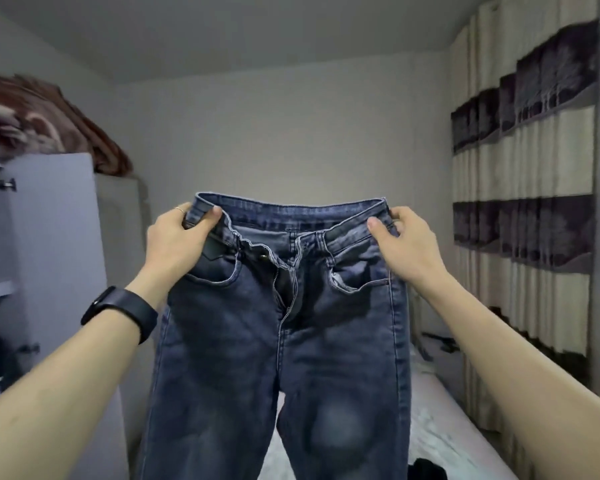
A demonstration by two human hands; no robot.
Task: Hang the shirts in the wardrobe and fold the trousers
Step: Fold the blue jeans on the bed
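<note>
jeans [291,358]: dark blue denim, matt, faded at knees; metal button [264,257]. wristband [120,315] at 9 o'clock: matt black, smooth. wardrobe door [52,237]: smooth, matt. curtains [534,202] at 3 o'clock: pleated cloth.

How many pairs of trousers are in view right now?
1: the blue jeans, held up over the bed by the waistband, left hand at one end and right hand at the other. A dark garment on the bed is too cropped to identify.
</note>
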